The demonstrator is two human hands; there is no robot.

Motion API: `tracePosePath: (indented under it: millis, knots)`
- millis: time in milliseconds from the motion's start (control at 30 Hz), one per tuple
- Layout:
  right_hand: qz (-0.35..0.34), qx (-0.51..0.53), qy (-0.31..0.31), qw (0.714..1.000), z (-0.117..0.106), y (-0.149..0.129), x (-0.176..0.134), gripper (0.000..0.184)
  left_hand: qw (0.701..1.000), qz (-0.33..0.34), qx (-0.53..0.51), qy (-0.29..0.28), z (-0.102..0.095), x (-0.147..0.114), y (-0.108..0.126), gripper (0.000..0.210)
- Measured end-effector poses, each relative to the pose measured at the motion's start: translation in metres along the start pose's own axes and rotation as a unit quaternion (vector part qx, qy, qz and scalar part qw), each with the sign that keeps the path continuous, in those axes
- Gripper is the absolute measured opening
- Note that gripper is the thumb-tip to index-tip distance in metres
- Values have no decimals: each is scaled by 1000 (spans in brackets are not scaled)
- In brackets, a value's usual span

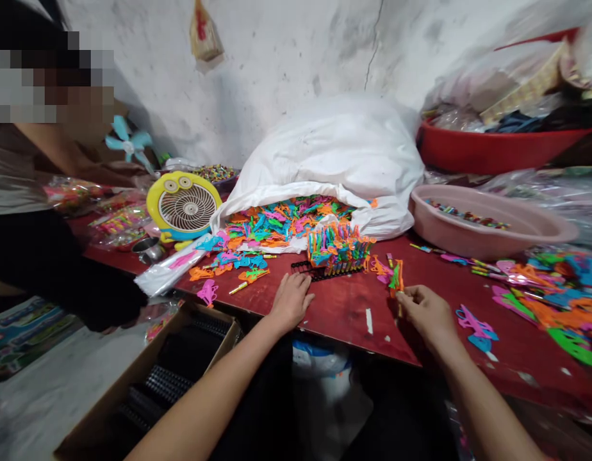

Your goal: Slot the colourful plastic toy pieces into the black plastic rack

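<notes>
Rests the left hand (291, 299) palm down on the glossy red table (339, 310) at the centre of the frame, fingers loosely spread, tips at the near edge of a flat black plastic lattice rack (327, 275) (whether touching it, cannot tell). Pinches with the right hand (423, 312), right of centre, a slim green-and-orange plastic piece (398, 276) between thumb and fingers, roughly upright. Has on the rack, mid-frame, a dense block of multicoloured plastic pieces (339, 248) standing packed together.

Has just behind the rack a big bulging white sack (334, 147), with a heap of bright plastic shapes (286, 221) showing in its open mouth. Shows a pink-and-blue plastic piece (476, 323) lying right of the right hand, and a loose multicoloured plastic pile (555, 314) at the right edge of the frame. Includes at right an oval pale pink plastic basin (488, 235), and at upper right a wide red plastic basin (469, 150). Shows left of the sack a round yellow fan with cartoon eyes (188, 206), at lower left an open brown cardboard box (84, 426) holding black plastic racks (168, 387), and at upper left a co-worker's bare forearm (70, 153).
</notes>
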State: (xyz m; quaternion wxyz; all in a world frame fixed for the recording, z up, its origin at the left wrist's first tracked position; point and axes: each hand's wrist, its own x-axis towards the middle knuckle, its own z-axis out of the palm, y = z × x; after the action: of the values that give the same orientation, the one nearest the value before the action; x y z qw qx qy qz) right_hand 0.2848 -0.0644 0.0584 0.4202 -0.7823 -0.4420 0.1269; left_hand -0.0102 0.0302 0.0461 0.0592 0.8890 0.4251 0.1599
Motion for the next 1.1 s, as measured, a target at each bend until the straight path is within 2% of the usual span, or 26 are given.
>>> tracePosePath:
  millis: [133,200,267,367,467,533,600,633,700,733,800,900,1000,1100]
  knots:
    - [-6,-198,8,980,-8,10,22,25,999,-22,30,-20,-4,-21,51,48]
    - [-19,-261,7,965,-8,10,28,29,998,-50,17,-31,0,-34,81,52]
    - [-35,-307,5,951,-8,7,31,31,998,-46,-25,-22,8,-46,110,59]
    - [-40,-350,9,936,-8,2,30,34,994,40,-104,-2,19,-62,145,65]
    - [-76,-355,53,930,-11,-1,23,35,981,143,-128,-4,19,-69,161,66]
    - [-136,-302,85,940,-10,-2,16,34,977,166,-131,24,7,-67,158,51]
    - [-184,-172,74,965,-6,-5,9,34,974,149,-132,104,-12,-57,146,28]
    - [-190,-86,48,977,-1,-7,5,33,968,137,-124,171,-23,-51,138,22]
    - [-158,89,-25,983,12,-15,0,34,950,84,-86,288,-44,-34,119,27]
    - [-129,168,-65,975,20,-20,-2,35,946,79,-64,307,-53,-26,109,32]
    - [-72,298,-136,942,35,-34,-4,41,953,92,-25,288,-66,-9,91,50]
    - [-40,408,-198,890,50,-53,-5,46,970,131,11,204,-69,11,70,73]
    - [-30,441,-216,871,54,-61,-6,40,978,142,14,155,-62,20,59,76]
    - [-13,457,-216,863,53,-58,-9,38,980,131,11,148,-56,23,57,73]
